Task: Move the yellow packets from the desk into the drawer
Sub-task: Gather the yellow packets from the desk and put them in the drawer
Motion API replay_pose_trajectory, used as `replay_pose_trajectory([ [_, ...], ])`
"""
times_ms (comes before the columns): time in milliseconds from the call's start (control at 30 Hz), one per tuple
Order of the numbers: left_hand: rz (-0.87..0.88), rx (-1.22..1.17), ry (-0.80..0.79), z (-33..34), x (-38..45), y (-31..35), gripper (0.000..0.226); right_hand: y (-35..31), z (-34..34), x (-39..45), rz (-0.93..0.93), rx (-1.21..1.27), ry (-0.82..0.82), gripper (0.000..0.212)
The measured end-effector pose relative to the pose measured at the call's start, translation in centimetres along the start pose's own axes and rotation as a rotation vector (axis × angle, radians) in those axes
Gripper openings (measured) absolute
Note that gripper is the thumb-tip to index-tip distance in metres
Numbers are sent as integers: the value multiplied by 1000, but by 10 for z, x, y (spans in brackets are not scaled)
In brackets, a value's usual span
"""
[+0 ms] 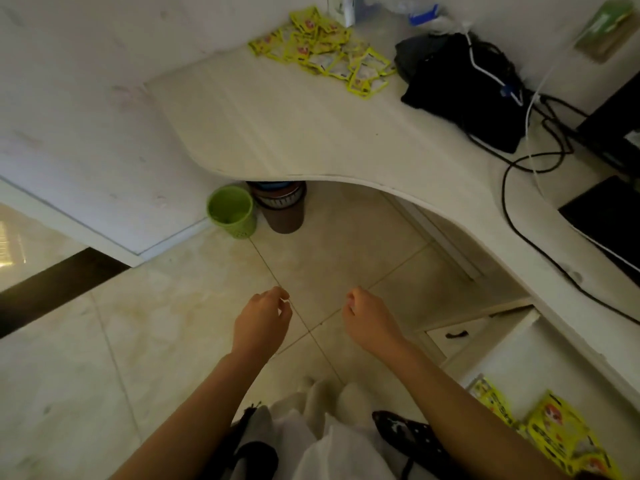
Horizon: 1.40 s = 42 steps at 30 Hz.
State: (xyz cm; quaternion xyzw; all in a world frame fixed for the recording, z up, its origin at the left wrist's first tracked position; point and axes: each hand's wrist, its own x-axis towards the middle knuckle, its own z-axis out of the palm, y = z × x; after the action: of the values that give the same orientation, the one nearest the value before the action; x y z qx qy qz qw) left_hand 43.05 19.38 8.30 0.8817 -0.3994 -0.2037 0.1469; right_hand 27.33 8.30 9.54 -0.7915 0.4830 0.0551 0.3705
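Several yellow packets [329,50] lie in a loose heap at the far left corner of the white curved desk [277,133]. More yellow packets [550,434] lie inside the open white drawer [526,358] at the lower right, under the desk edge. My left hand [263,320] and my right hand [367,320] hang over the tiled floor in front of me, well short of the desk. Both have loosely curled fingers and hold nothing.
A black bag [464,88] with black and white cables [540,140] sits right of the heap. A dark monitor base [609,216] stands at the right edge. A green bin [232,211] and a brown bin [282,209] stand under the desk. A closed drawer with a dark handle [456,335] is beside the open one.
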Motion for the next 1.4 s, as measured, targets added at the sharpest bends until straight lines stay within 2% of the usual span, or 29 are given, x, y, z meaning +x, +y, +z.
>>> replay_pose_trajectory([
  [333, 44, -21, 62, -44, 119, 10, 22, -57, -43, 113, -41, -20, 36, 32],
  [567, 4, -27, 89, -65, 213, 36, 23, -78, -91, 207, -88, -45, 59, 20],
  [733, 0, -73, 87, -76, 271, 54, 22, -94, -130, 265, -134, -59, 59, 32],
  [1067, -3, -75, 98, -103, 393, 65, 21, -118, -182, 375, -116, -49, 76, 35],
  [1400, 44, -72, 22, -138, 539, 57, 20, -155, -215, 486, -39, -76, 82, 33],
])
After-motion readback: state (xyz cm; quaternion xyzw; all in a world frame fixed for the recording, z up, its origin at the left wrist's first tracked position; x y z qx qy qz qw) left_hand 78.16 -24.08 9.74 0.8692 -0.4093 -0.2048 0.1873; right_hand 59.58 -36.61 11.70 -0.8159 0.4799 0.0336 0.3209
